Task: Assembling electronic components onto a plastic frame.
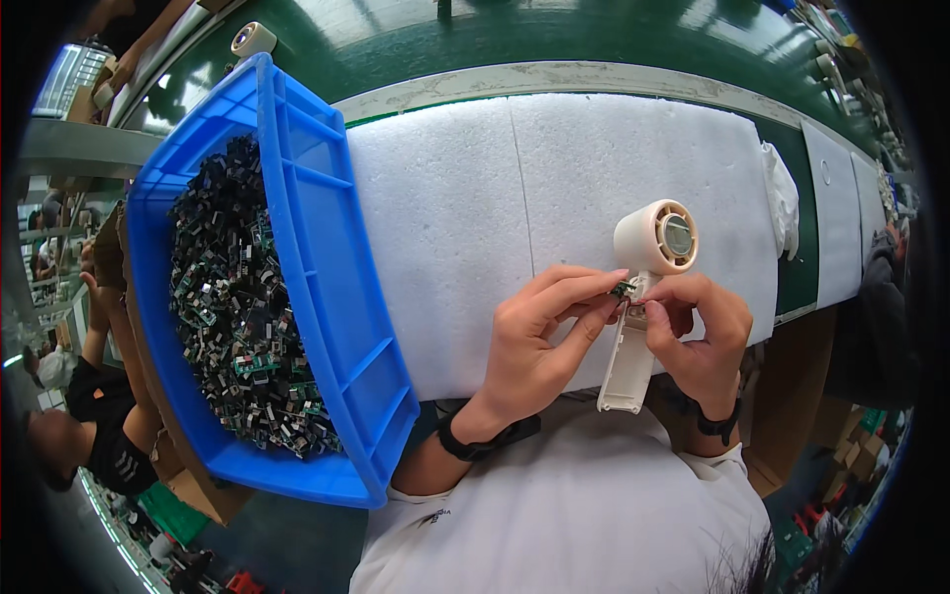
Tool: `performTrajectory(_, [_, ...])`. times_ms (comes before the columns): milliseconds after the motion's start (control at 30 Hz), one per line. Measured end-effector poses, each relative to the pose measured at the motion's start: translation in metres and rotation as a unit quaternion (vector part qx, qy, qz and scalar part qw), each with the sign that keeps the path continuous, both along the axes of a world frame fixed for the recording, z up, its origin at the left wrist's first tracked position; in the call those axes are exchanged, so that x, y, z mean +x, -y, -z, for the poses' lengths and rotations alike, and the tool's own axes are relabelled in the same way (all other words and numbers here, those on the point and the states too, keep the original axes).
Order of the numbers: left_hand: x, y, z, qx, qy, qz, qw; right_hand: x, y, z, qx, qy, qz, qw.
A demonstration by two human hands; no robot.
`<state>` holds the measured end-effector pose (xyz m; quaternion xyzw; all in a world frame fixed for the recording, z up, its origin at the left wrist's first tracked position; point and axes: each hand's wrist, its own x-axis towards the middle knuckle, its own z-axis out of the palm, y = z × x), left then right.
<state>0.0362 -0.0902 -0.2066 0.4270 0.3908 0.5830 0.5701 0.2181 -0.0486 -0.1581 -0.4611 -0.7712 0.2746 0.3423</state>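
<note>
A cream handheld fan [657, 238] lies over the foam-covered table edge, its round head away from me and its hollow handle [625, 368] pointing toward me. My left hand [547, 332] pinches a small green circuit board [623, 289] between thumb and fingers, just above the top of the handle. Close beside it, my right hand [701, 322] is closed at the handle's upper end, thumb and forefinger pressed together near thin reddish wires. What exactly the right fingertips grip is too small to make out. The fan's head shows a ring of openings around a round centre.
On my left stands a large blue crate [327, 247] with a heap of small circuit boards [237, 307]. White foam sheets [435, 198] cover the table. A white bag [782, 198] lies at the right. Beyond runs a green conveyor [515, 45] carrying another fan head [253, 40]. A person [114, 416] sits far left.
</note>
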Motion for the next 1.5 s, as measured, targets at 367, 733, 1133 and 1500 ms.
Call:
performTrajectory(367, [0.002, 0.003, 0.003, 0.018, -0.024, -0.009, 0.999, 0.006, 0.005, -0.013, 0.004, 0.094, -0.065, 0.993])
performTrajectory(733, [-0.001, 0.003, 0.004, 0.024, 0.005, 0.012, 1.0, 0.001, 0.01, 0.001, 0.048, 0.006, 0.049, 0.998])
performTrajectory(1133, [-0.001, 0.004, 0.003, 0.027, -0.023, 0.006, 0.999, -0.001, 0.006, -0.014, -0.001, 0.046, -0.018, 0.999])
performTrajectory(1500, [0.0, 0.005, 0.005, 0.056, -0.051, -0.019, 0.997, -0.007, 0.005, -0.014, 0.076, 0.078, -0.02, 0.994])
